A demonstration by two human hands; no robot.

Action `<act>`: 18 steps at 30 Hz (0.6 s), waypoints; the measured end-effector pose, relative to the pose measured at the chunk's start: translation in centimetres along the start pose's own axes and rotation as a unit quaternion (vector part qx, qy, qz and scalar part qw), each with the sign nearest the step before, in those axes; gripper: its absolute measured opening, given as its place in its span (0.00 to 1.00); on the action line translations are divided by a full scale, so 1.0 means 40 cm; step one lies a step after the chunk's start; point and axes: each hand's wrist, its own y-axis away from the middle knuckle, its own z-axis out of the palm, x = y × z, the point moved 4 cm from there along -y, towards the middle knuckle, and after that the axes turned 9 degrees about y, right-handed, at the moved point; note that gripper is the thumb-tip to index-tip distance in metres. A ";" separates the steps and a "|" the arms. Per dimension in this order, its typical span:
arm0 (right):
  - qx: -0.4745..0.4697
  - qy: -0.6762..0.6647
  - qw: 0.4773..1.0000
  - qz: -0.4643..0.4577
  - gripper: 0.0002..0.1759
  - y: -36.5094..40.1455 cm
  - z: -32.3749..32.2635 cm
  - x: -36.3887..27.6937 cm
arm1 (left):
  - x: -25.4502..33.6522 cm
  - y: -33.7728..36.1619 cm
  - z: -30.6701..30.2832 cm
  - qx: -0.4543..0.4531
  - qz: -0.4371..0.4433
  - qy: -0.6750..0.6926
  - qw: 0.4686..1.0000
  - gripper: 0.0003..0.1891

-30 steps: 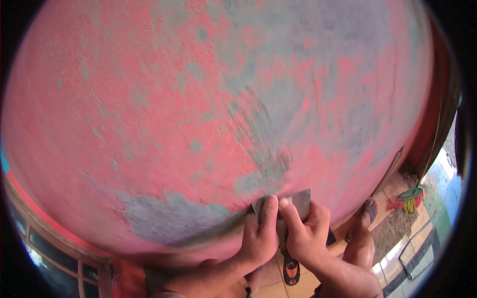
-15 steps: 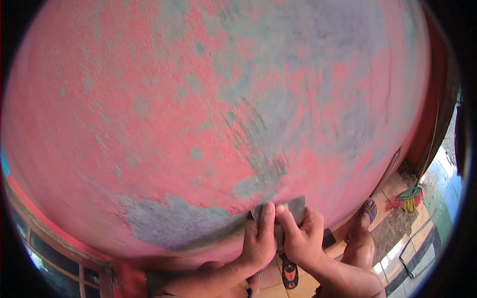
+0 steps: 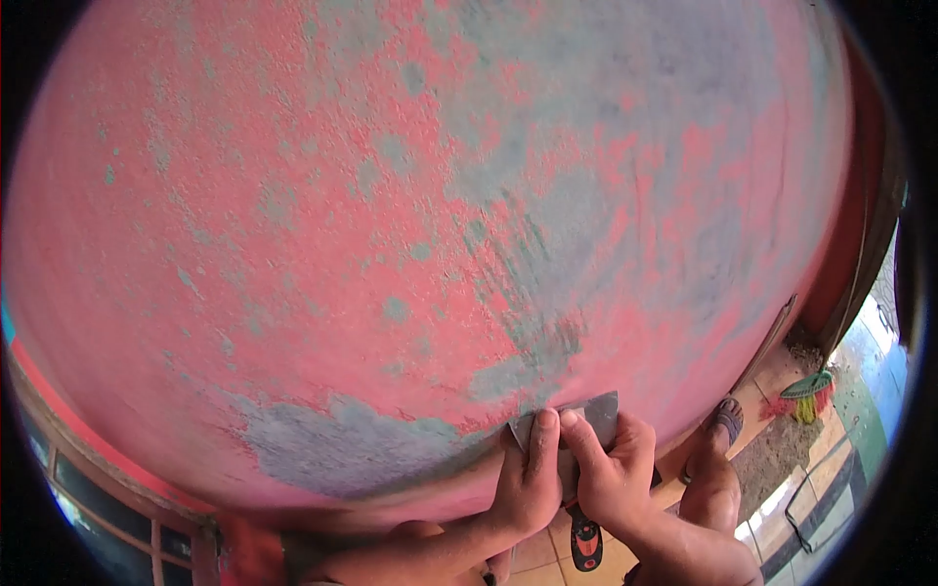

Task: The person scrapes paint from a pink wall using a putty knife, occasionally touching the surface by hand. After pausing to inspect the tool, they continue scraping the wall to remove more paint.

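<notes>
A wide grey scraper blade (image 3: 600, 410) lies against the lower part of a pink wall (image 3: 322, 293) whose paint is worn through to grey-green patches. My left hand (image 3: 528, 479) grips the blade's left side, its thumb laid flat on the metal. On the right side, my right hand (image 3: 616, 469) is closed around the tool, with its thumb beside the left one. Below my hands the scraper's black and orange handle (image 3: 586, 542) hangs down. The blade's edge at the wall is partly hidden by my thumbs.
A bare grey patch (image 3: 342, 444) spreads left of my hands. At right, a broom with red and yellow bristles (image 3: 806, 396) stands on the tiled floor near debris (image 3: 777, 454). My sandalled foot (image 3: 725, 420) is by the wall base. A window frame (image 3: 107, 498) sits lower left.
Both hands and the scraper have shifted slightly right and down in the view. The wall's upper patches also appear a little farther right. The grip is unchanged.
</notes>
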 end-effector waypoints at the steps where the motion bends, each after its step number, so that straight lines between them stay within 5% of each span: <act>1: -0.004 0.007 1.000 0.005 0.13 -0.002 -0.003 -0.009 | -0.001 -0.002 0.000 -0.005 -0.011 0.006 1.000 0.20; 6: -0.002 -0.031 0.999 0.041 0.13 0.005 -0.004 -0.015 | 0.023 -0.003 0.006 -0.011 -0.079 0.044 0.996 0.20; 11: 0.010 -0.021 1.000 0.012 0.12 -0.003 -0.001 -0.006 | -0.062 0.000 -0.032 0.083 0.043 -0.071 0.993 0.20; 15: -0.017 -0.028 0.998 0.055 0.13 -0.002 -0.006 -0.037 | 0.022 -0.016 -0.011 -0.046 -0.098 -0.003 0.994 0.20; 18: 0.011 -0.015 1.000 0.022 0.13 0.008 0.001 -0.004 | -0.002 -0.006 -0.019 0.007 -0.005 -0.030 1.000 0.19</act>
